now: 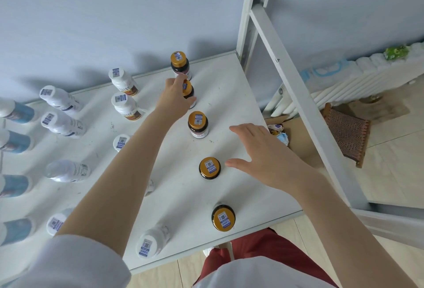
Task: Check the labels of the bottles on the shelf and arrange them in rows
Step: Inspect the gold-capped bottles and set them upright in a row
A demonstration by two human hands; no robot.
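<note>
Several dark bottles with gold caps stand in a line running front to back on the white shelf [236, 95]. My left hand [175, 98] grips the second gold-capped bottle from the back [188, 91], which stands just in front of the rear one [180, 64]. More gold-capped bottles [198, 124] [209, 168] [223, 217] follow toward the front edge. My right hand [263, 154] hovers open over the shelf, its thumb close to the fourth bottle without holding it. White bottles [125, 106] and blue-labelled bottles [17, 112] stand in rows to the left.
A white metal shelf post [247, 12] and diagonal brace [296, 95] rise at the right. Beyond them stand a cardboard box [296, 136], a white radiator [358, 81] and a patterned mat [346, 134] on the tiled floor. The wall is directly behind the shelf.
</note>
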